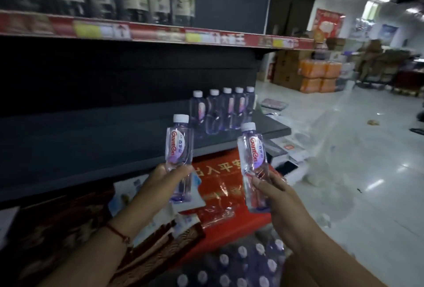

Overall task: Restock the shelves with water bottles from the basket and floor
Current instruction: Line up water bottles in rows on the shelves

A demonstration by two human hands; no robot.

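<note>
1. The left hand (160, 183) is closed around the lower half of an upright water bottle (179, 149).
2. The right hand (273, 192) grips a second bottle (253, 160), tilted slightly left.
3. Both bottles are held just in front of the dark shelf (91, 144).
4. Five shelved bottles (223, 112) stand in a row near its right end.
5. A pack of bottles (241, 266) sits below the hands.

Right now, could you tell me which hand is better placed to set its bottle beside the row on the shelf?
The right hand, probably: its bottle is nearer the row of bottles at the shelf's right end.
</note>
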